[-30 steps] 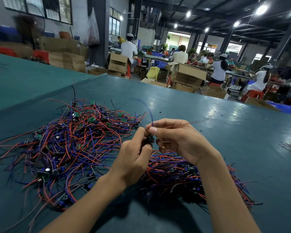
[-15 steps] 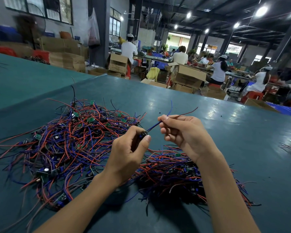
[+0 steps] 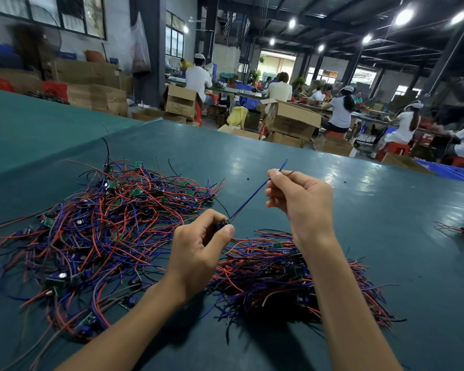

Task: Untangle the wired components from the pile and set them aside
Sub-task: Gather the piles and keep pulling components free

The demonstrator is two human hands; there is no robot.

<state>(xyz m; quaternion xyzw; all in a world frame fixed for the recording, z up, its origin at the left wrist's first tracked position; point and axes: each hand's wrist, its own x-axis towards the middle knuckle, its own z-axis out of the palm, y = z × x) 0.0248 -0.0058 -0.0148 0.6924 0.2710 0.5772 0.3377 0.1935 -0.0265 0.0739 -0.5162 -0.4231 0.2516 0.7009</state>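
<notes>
Now, left grip [image 3: 198, 247] pinched component [image 3: 226, 225], right grip [image 3: 303, 202] pinched blue wire [image 3: 252, 195] taut; harder pull likely risked tearing wire off.

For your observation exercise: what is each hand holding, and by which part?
One wired component: the left hand pinches its board end, and the right hand pinches its blue wire near the tip.

Nothing written can be read here: no label, brand, number or sign. Any print on the brown cardboard boxes [image 3: 292, 121] on the far floor is too blurred to make out. The small green circuit boards [image 3: 48, 222] in the near-left tangled pile of red, blue and black wires [image 3: 105, 231] are too small to show markings.
</notes>
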